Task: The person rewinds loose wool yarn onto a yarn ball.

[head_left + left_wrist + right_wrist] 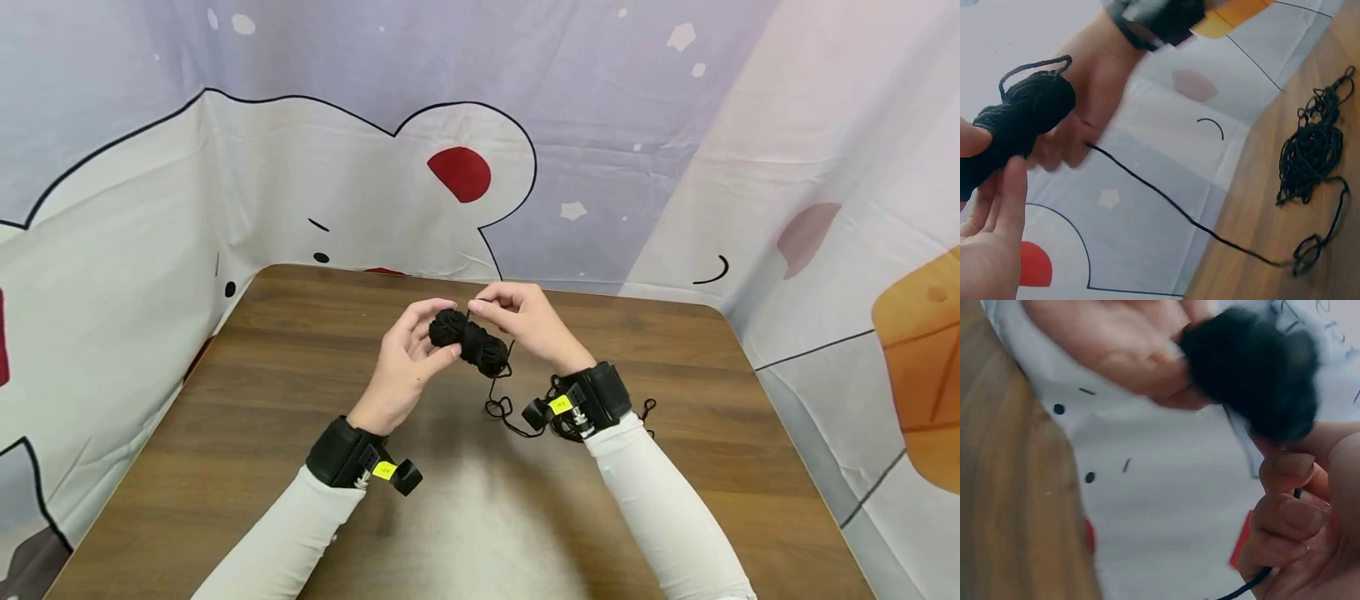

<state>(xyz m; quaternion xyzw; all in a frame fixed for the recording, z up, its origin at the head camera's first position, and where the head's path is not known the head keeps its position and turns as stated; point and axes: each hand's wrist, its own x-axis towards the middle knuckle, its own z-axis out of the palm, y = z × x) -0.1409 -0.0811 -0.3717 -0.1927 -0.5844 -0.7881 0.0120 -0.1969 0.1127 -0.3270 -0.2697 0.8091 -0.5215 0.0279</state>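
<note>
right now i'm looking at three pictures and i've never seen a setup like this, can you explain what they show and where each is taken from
There is no robot here, just a person's two bare hands, with small black cameras worn at the wrists. The wide picture comes from a camera on the head, looking forward and down; the other two come from the left and right wrists, each watching its hand's work. The left hand holds a wound bundle of black yarn between thumb and fingers. The right hand is beside it, a thin black strand running through its curled fingers. On the brown wood-grain table lies a loose black tangle of yarn. Behind hangs a pale printed cloth.
</note>
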